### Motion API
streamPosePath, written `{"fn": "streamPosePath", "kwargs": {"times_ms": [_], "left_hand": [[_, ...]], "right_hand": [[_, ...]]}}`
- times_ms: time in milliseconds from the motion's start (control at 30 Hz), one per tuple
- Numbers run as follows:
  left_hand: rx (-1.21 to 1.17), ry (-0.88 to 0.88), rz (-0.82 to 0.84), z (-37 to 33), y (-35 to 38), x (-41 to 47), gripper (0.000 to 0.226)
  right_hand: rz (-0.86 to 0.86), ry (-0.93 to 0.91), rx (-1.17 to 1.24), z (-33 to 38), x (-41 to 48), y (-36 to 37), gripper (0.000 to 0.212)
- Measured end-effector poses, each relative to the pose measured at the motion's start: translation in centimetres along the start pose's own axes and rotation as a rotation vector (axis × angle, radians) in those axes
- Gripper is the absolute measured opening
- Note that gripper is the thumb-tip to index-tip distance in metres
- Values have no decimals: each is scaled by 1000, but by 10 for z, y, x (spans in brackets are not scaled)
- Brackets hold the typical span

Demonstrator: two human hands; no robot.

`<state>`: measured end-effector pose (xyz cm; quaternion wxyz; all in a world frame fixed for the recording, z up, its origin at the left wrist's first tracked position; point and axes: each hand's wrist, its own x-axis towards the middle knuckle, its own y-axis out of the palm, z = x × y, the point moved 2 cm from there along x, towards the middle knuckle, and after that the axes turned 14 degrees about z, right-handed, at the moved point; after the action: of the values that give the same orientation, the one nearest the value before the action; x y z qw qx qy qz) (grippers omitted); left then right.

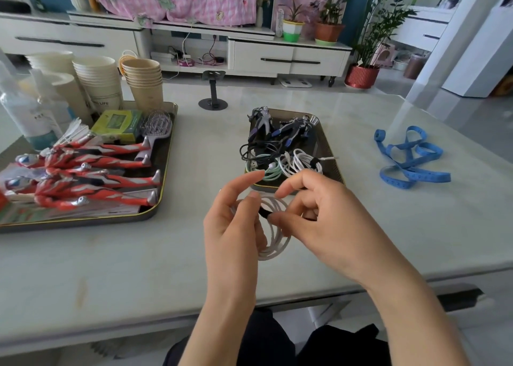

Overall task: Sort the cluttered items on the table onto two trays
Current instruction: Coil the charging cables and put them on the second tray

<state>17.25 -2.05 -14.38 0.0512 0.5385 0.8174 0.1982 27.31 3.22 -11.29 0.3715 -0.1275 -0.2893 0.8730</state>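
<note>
Nearest me, over the near middle of the table (111,268), both my hands are up around a coiled white cable (273,243); my left hand (236,224) grips the left side of the coil with its fingers curled round the loops and the forefinger stretched upward; my right hand (327,215) is curled in from the right, thumb and bent fingers closed on the black strap (265,213) that sits on the coil's upper edge, forefinger lifted clear; I cannot tell whether the coil's lower loops touch the table.

Just beyond my fingertips, at the middle of the table, sits the small tray (326,143); at its near end lie a pale green cable (270,174) and bundled white cables (302,163); behind them a tangled black cable (258,149); at its far end two dark figures (263,126).

Toward the right edge a blue measuring tape (408,157) lies in loose loops on the bare table, well apart from the small tray.

Along the left edge the large tray (83,222) carries red figures (97,168) laid side by side; further back on it a green box (119,125) and a hairbrush (156,126), and stacked tan cups (145,83) beside stacked white cups (98,82).

Near the far edge stands a black stand (213,93).
</note>
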Motion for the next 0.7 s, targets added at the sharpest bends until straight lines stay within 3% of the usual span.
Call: {"fn": "streamPosePath", "kwargs": {"times_ms": [167,367,467,633,700], "left_hand": [[168,129,74,-5,7,-4,31],[67,135,154,-11,11,-8,32],[24,159,102,-8,11,-7,44],[131,263,-26,-5,11,-8,90],[180,197,-91,-4,10,-8,76]], "right_hand": [[-58,-47,-196,-3,1,13,24],[-180,-131,-309,0,6,21,14],[-283,-162,-307,2,5,21,11],[-361,-187,-239,6,4,26,18],[-377,-220,-230,5,3,31,17]]}}
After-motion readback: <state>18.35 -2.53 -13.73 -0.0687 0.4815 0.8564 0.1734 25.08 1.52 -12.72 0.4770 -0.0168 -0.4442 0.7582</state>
